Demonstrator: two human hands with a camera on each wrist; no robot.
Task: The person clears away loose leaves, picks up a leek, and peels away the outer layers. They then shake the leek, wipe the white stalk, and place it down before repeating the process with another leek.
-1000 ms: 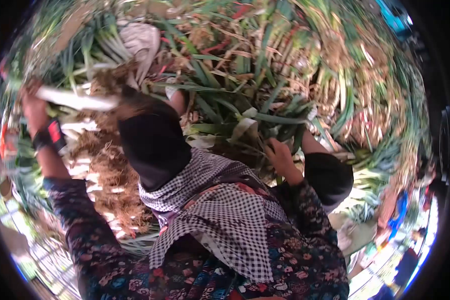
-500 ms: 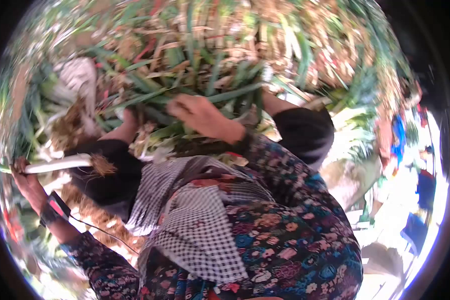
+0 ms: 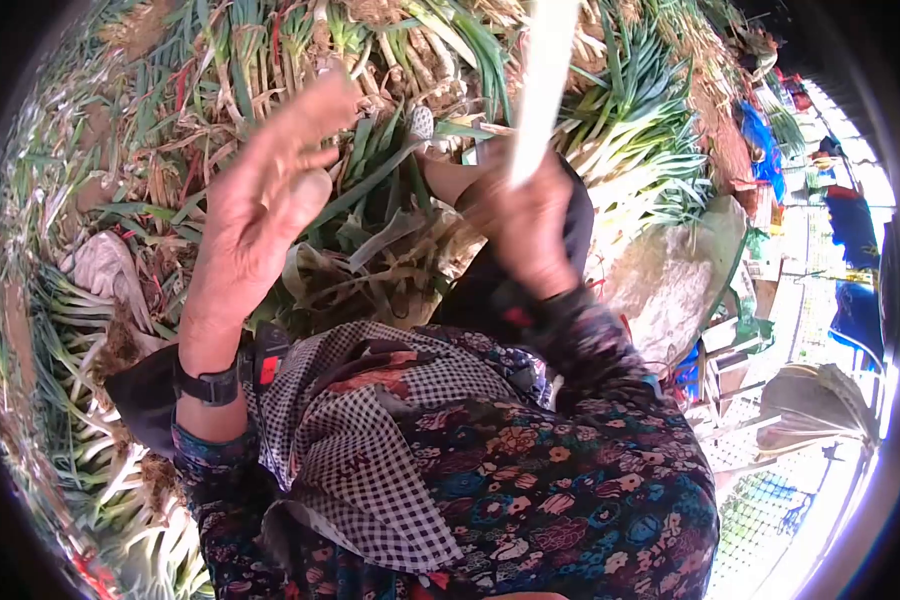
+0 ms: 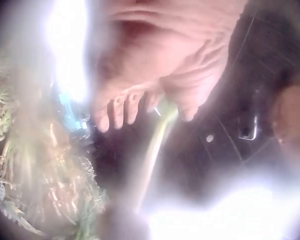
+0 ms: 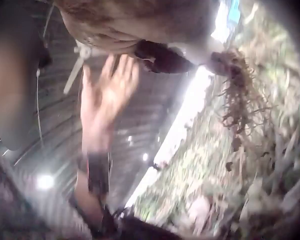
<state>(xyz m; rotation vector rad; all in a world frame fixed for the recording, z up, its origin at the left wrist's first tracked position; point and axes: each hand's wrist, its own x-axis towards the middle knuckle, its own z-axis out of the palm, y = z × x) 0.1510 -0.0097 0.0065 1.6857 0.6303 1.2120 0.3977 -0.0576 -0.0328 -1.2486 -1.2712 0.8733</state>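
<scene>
My right hand [image 3: 532, 225] grips a leek [image 3: 545, 90], whose white stalk points up and forward in the head view. Brown roots [image 5: 239, 85] stick out beside that hand in the right wrist view. Across from it, my left hand [image 3: 260, 195] is raised with fingers and thumb extended, holding nothing in the head view. The left wrist view shows the stalk [image 4: 152, 155] overlapping the tips of the left fingers [image 4: 117, 111]. Loose green leaves [image 3: 370, 245] lie on the ground between my legs.
Bundled leeks [image 3: 640, 150] lie front right, with more leeks [image 3: 100, 400] in a row at the left. A pale sack [image 3: 670, 290] rests by my right side, and a whitish cloth [image 3: 110, 270] lies at the left. Blue plastic [image 3: 760, 150] is farther right.
The leek has passed from my left hand at the far left into my right hand. The left hand has come inward, emptied, and the right hand has moved right; the head view has shifted.
</scene>
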